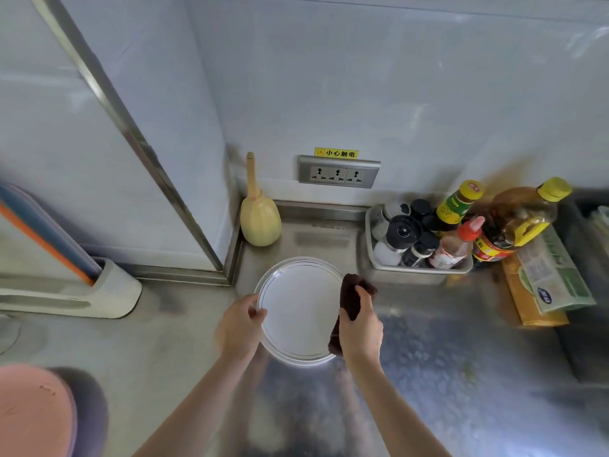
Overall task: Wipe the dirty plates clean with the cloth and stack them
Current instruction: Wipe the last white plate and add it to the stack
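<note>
A round white plate (pixel 298 308) with a thin ring near its rim lies on the steel counter (pixel 445 374) in the middle of the head view. Its face looks clean. My left hand (pixel 239 326) grips the plate's left rim, thumb over the edge. My right hand (pixel 361 328) holds a dark brown cloth (pixel 354 293) at the plate's right rim. The cloth sticks out above the fingers and hangs below them against the rim. Whether other plates lie under this one is hidden.
A metal tray (pixel 418 267) of spice jars and sauce bottles stands right of the plate, with a large oil bottle (pixel 524 216) and paper packets (pixel 553 278) beyond. A yellow brush (pixel 258 216) leans in the back corner. A wall socket (pixel 338 171) sits above. A white stand (pixel 108 291) is left.
</note>
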Motion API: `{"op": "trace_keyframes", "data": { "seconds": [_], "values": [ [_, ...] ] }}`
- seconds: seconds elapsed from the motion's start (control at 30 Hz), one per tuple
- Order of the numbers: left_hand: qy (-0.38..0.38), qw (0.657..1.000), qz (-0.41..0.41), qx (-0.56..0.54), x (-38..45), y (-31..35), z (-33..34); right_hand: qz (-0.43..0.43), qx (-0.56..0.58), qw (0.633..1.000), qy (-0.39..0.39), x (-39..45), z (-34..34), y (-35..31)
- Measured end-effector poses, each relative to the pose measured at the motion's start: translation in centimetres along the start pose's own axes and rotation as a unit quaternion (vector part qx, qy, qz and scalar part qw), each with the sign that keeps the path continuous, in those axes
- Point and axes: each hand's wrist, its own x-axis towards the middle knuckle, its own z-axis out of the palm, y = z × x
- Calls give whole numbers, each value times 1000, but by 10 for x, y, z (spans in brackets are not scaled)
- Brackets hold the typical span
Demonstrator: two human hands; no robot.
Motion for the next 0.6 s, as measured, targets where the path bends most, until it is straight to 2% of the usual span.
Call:
{"op": "trace_keyframes", "data": {
  "seconds": [0.2,0.47,0.6],
  "values": [
    [-4,998,39,-58,4,-12,7,-31,-40,999,20,-8,5,0],
    [-24,997,60,-44,-1,-16,12,-33,-104,992,64,-11,12,1],
    [-29,996,75,-49,-4,-21,14,-45,-55,994,86,-14,17,5]
  ]
}}
